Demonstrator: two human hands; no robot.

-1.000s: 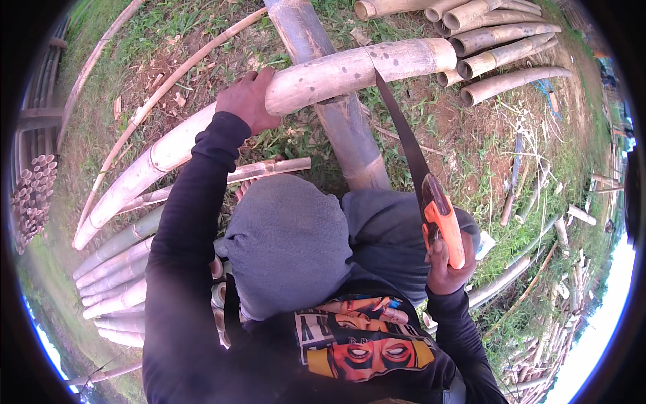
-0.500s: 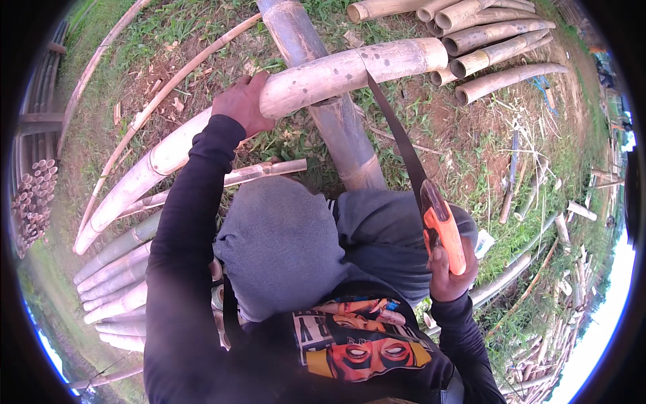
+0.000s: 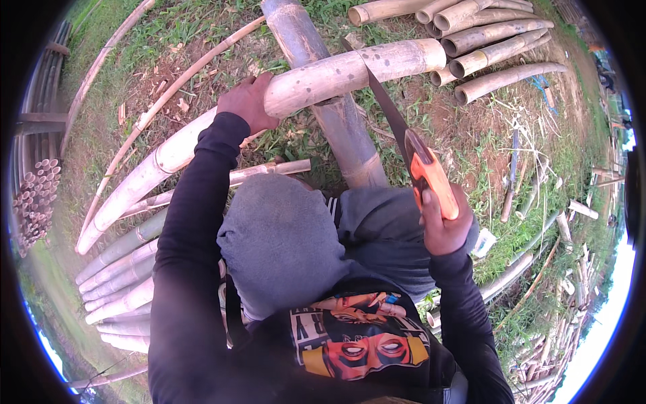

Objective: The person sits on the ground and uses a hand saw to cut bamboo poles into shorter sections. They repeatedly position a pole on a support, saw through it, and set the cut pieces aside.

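Observation:
A pale, dark-spotted bamboo pole slants from lower left to upper right, resting across a thicker grey-brown bamboo log. My left hand is wrapped over the pole, left of the log. In my right hand is a handsaw with an orange handle and a dark tapering blade. The blade lies across the pole right of the log, and its tip shows past the far side. My bent knees are close below the pole.
Cut bamboo lengths are piled at the far right. More poles lie at the left beside my leg, and a stack with round ends stands farther left. A thin curved bamboo strip lies on the grass. Scraps litter the right side.
My right hand has pushed the saw forward and slightly left, away from my body, so more of the blade is past the pole. My left hand still grips the pole.

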